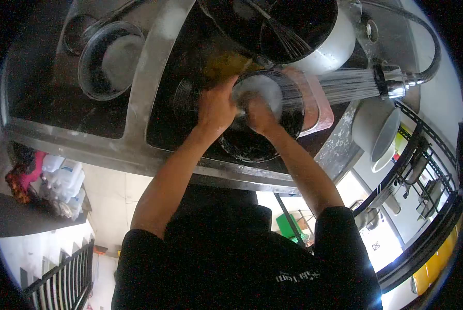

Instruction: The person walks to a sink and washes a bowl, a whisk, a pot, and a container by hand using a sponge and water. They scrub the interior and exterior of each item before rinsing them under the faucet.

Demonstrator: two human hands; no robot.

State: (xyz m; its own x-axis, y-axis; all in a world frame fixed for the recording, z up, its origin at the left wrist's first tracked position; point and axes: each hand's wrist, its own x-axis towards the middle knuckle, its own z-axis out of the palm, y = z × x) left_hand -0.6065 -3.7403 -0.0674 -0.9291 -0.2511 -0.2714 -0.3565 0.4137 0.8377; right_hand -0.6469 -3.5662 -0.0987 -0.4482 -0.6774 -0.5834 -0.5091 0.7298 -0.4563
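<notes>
In the right sink basin sits a round dark bowl point(252, 150), with whitish suds or water point(265, 85) inside it. My left hand point(218, 106) is closed on the left side of its rim, with the fingertips partly hidden. My right hand point(260, 116) reaches into the bowl, smeared by motion, so its fingers and anything in them cannot be made out. From the right, a spray head point(392, 81) sends streams of water across the bowl. A pink rectangular container point(322, 106) lies just right of the bowl.
A large metal pot point(340, 41) with a whisk point(288, 39) in it stands behind the bowl. The left basin holds a translucent round container point(87, 77). A metal divider point(141, 77) separates the basins. At right are a white tub point(379, 132) and a black rack point(422, 137).
</notes>
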